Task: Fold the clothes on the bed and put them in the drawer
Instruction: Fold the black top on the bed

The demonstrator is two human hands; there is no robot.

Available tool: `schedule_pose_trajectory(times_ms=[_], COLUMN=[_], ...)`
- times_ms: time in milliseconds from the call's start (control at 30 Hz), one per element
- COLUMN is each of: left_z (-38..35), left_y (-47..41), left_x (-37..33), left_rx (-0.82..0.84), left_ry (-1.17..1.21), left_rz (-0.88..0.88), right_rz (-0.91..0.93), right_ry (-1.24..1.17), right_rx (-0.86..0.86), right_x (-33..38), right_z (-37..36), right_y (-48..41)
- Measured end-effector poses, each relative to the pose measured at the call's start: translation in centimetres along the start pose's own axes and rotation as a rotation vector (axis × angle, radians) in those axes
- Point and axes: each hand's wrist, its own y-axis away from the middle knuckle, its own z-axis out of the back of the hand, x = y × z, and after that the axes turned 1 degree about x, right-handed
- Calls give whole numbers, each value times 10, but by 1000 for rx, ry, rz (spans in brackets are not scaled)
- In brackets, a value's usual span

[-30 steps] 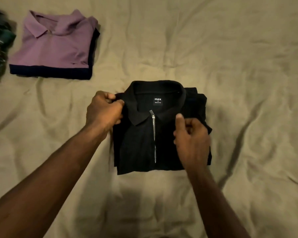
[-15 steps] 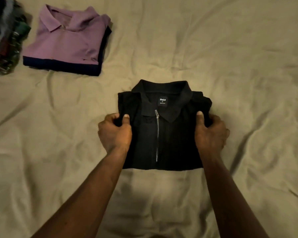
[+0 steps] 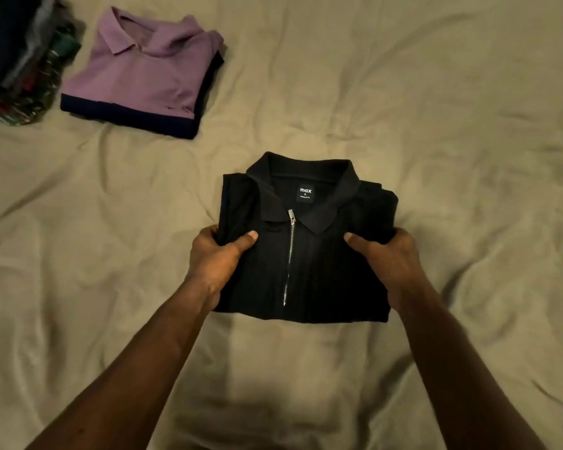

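A folded black zip-collar shirt point(image 3: 319, 274) lies in the middle of the beige bed sheet point(image 3: 436, 125), collar facing away from me. My left hand point(image 3: 216, 258) grips its left edge, thumb on top and fingers tucked under. My right hand point(image 3: 387, 258) grips the right edge the same way. A folded purple polo shirt point(image 3: 143, 73) rests on a dark folded garment at the upper left.
A stack of dark and patterned folded clothes point(image 3: 17, 60) stands at the far upper left, next to the purple polo. The wrinkled sheet spreads to the right and toward me.
Both hands have left the collar area and taken hold of the black shirt's side edges. The view has shifted, so the purple polo sits further right in the frame.
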Motion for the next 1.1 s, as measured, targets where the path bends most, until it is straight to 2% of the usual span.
schedule_pose_trajectory(times_ms=[67, 133, 267, 367, 467, 567, 633, 667, 700, 767, 833, 933, 1100], left_z=[7, 20, 75, 146, 198, 226, 236, 238, 241, 237, 231, 225, 239], left_y=[-1, -2, -20, -47, -87, -153, -209, -230, -250, -268, -274, -271, -254], left_x=[-5, -20, -67, -131, -196, -239, -246, -240, -228, -196, -172, -165, -176], left_rx=[128, 230, 215, 213, 229, 186, 58, 18, 18, 50, 23, -29, 46], left_ry=[138, 288, 447, 463, 359, 197, -155, -395, -592, -800, -839, -840, -773], left_rz=[21, -21, -227, -404, -522, -519, -550, -552, -526, -464, -465, -500, -510], right_rz=[-89, -61, 110, 282, 404, 370, 355, 351, 342, 347, 367, 373, 350], right_ry=[-252, -375, -533, -619, -612, -653, -528, -375, -217, -11, 2, 3, 131], right_rx=[155, 226, 382, 436, 389, 325, 315, 295, 253, 148, 88, 99, 72], right_x=[2, 7, 56, 126, 192, 241, 250, 244, 234, 212, 201, 200, 211], right_z=[2, -3, -38, -92, -150, -203, -235, -250, -267, -290, -302, -303, -293], right_y=[5, 12, 44, 59, 49, 19, -6, -18, -26, -35, -41, -48, -30])
